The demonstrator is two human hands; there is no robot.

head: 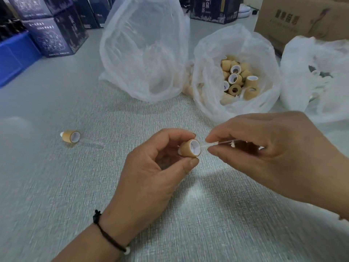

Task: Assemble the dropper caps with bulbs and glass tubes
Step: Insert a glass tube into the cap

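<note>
Nearest, at 6 o'clock: left hand (151,178), fingers clamped around a tan dropper cap (189,148), white-lined mouth turned toward 3 o'clock. Just beside it, right hand (264,154), fingers pinched on a glass tube (211,144), tip at the cap's mouth. Best done by keeping the tube in line with the bore, gripping close to the tip, pressing gently and straight; any sideways lean likely to snap glass. Further out at 9 o'clock, a finished dropper (71,136) lying on the desk (56,186). Farthest, at 1 o'clock, a bag of loose caps (236,76).
</note>
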